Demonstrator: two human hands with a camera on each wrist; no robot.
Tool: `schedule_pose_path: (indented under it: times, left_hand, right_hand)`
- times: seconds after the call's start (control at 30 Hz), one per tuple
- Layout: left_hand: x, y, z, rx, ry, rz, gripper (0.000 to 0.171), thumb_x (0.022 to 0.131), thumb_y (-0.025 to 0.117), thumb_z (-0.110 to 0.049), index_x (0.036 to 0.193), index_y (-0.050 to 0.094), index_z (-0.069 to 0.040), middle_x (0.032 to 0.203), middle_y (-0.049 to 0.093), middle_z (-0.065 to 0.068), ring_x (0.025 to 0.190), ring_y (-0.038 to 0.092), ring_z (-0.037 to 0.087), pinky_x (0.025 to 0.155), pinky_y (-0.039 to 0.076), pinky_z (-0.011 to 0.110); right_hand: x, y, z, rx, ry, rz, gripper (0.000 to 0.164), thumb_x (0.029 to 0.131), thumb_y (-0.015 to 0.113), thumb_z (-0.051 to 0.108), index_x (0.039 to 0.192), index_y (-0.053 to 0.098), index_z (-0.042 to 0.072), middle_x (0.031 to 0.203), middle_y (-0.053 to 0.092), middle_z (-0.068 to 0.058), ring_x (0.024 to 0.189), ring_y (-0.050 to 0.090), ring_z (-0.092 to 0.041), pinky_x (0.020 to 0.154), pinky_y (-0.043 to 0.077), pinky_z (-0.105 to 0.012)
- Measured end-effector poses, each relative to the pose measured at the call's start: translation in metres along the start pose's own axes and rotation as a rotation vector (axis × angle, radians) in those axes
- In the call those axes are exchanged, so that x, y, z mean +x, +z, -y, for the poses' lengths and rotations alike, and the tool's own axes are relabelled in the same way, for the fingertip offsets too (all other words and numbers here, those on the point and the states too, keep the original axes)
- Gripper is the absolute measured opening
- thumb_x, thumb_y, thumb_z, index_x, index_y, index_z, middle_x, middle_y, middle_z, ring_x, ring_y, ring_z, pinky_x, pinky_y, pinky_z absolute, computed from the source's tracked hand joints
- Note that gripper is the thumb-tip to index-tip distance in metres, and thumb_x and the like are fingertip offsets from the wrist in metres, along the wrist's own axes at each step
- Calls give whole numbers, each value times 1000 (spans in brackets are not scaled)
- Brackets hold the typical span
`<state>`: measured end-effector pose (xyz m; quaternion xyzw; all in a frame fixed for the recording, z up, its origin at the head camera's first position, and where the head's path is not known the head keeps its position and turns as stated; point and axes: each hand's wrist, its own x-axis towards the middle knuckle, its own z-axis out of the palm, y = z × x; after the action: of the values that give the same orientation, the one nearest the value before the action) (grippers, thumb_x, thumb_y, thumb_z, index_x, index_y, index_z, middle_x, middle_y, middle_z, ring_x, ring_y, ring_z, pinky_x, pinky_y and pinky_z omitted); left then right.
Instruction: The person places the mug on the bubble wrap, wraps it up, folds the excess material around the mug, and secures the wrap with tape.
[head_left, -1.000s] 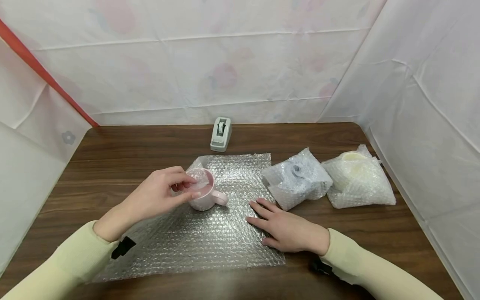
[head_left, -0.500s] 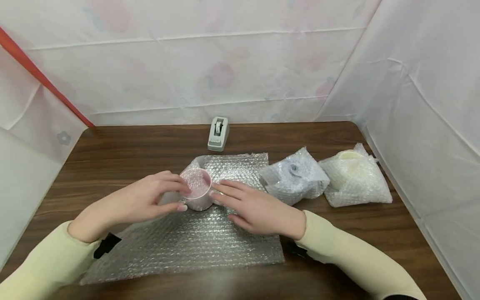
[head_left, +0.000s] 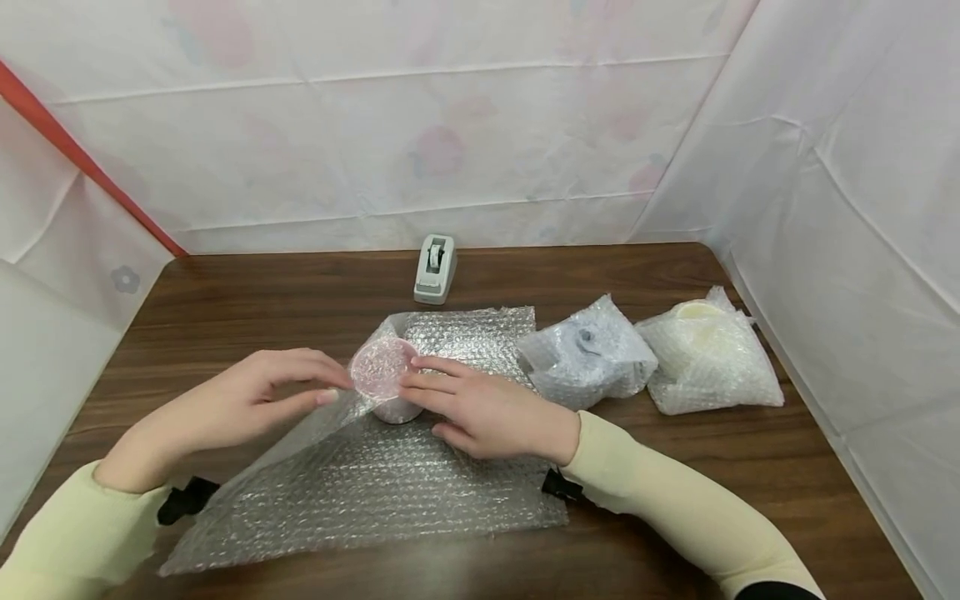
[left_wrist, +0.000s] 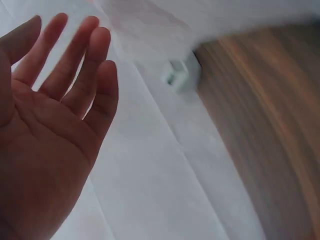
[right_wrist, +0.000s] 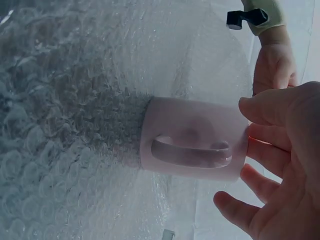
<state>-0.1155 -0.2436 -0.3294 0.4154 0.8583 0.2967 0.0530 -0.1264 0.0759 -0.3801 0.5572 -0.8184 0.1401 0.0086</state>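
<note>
A pink mug [head_left: 397, 412] stands upright on a sheet of bubble wrap [head_left: 405, 492], with a flap of the wrap over its mouth. My right hand [head_left: 487, 407] rests its extended fingers on the mug's right rim. In the right wrist view, that hand's fingertips lie along the rim, and the mug's handle [right_wrist: 192, 156] faces the camera; the head view hides the handle behind the hand. Just left of the mug is my left hand [head_left: 232, 410], its fingertips right at the raised wrap. The left wrist view shows its palm [left_wrist: 50, 135] bare, fingers loosely spread.
Two bundles in bubble wrap lie on the right: one with a bluish thing inside [head_left: 588, 354], one with a pale yellow thing inside [head_left: 711, 354]. A tape dispenser [head_left: 435, 268] stands at the back of the wooden table [head_left: 300, 292]. White cloth hangs behind and at both sides.
My left hand has come off the wrap at the mug's mouth and drawn back left. My right hand has moved from the sheet to the mug's rim. The wrap now covers the mouth.
</note>
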Motion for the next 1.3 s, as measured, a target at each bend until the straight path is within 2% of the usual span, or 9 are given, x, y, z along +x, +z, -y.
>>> schedule_pose_path:
  times: [0.17,0.3,0.5,0.6,0.7,0.87,1.03,1.2,1.3]
  left_hand:
    - [-31,-2,32,130,-20,-65,47,81,80,0,117,69,-28,111,66,-16,98,64,6,78,51,20]
    - [-53,8,53,300,-66,-38,66,65,92,-7,124,65,-21,116,65,-9,94,64,9,75,54,27]
    - [-66,26,60,434,-3,-30,93,55,96,-17,138,55,-14,133,55,0,108,60,18,74,55,30]
    - [-63,31,56,376,82,-104,84,62,94,-34,136,60,-17,132,56,0,112,58,16,84,50,19]
    - [-58,32,54,268,158,-169,62,79,80,-47,131,65,-17,128,59,4,114,57,16,95,41,13]
    - [-47,35,50,56,190,-247,28,98,64,-32,118,71,-13,122,62,13,112,57,19,94,41,13]
    - [-29,44,48,-46,215,-367,18,98,64,-29,101,71,-13,123,62,23,118,55,24,97,41,20]
    - [-14,52,48,-150,188,-361,9,98,64,-15,105,67,-11,128,62,22,126,54,24,102,40,23]
    - [-8,55,47,-166,124,-382,23,91,67,2,111,66,-9,124,65,15,122,57,19,99,43,22]
  right_hand:
    - [0,1,1,-16,11,20,62,98,62,27,152,39,7,158,36,-5,150,18,-22,119,10,-29]
    - [0,1,2,-22,13,33,64,98,62,27,153,38,8,159,34,-6,150,16,-22,119,9,-29]
    - [-1,1,4,-54,12,47,65,98,62,28,154,36,7,160,32,-7,150,15,-23,119,9,-29]
    - [-1,1,6,-65,15,53,66,98,62,29,154,35,7,160,31,-8,151,14,-23,119,9,-30]
    - [-2,1,8,-67,26,51,67,97,63,29,154,34,7,160,30,-8,151,13,-23,119,11,-30]
    - [-3,1,10,-73,38,44,67,97,64,29,154,36,7,159,33,-8,151,14,-22,118,12,-30]
    - [-2,1,11,-84,41,48,67,96,65,29,153,37,6,158,34,-8,150,15,-22,118,12,-30]
    - [-1,1,12,-94,43,48,69,95,66,29,153,37,6,158,35,-9,150,16,-23,118,14,-32]
    - [-1,2,12,-92,43,45,70,94,67,29,153,36,6,157,36,-9,150,17,-23,118,14,-32]
